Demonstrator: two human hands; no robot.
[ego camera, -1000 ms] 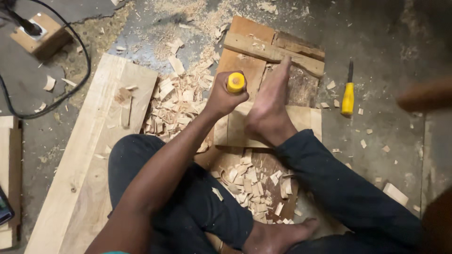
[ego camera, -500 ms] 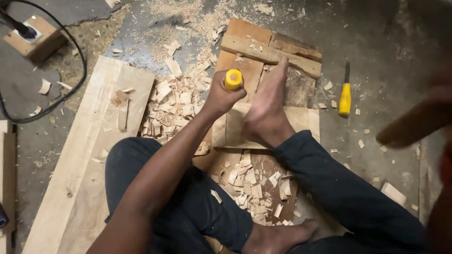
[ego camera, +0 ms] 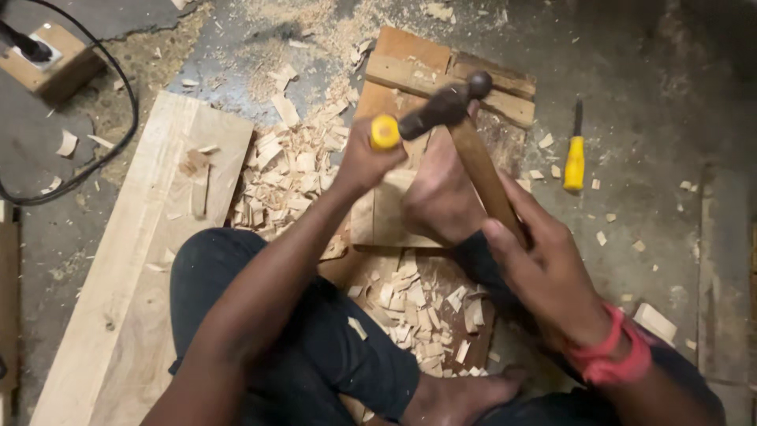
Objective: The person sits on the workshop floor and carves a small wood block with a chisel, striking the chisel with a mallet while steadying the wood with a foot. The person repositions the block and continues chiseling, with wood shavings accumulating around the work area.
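Person seated on the concrete floor (ego camera: 654, 71), bare foot (ego camera: 441, 197) pinning a wooden workpiece (ego camera: 394, 213); a long pale plank (ego camera: 134, 268) lies left amid wood chips (ego camera: 292, 173). Right hand (ego camera: 544, 268) grips closed around the hammer (ego camera: 465, 134) low on its wooden shaft; the dark head, likely heavy and stiff, sits at the chisel top. Left hand (ego camera: 363, 162) wraps shut round the yellow-handled chisel (ego camera: 385, 132), upright on the workpiece; smooth handle, probably slippery. A spare yellow-handled tool (ego camera: 575, 154) lies apart, right.

the chisel (ego camera: 385, 132) blade is hidden under the left hand (ego camera: 364, 160); hammer (ego camera: 445, 106) head blurred.
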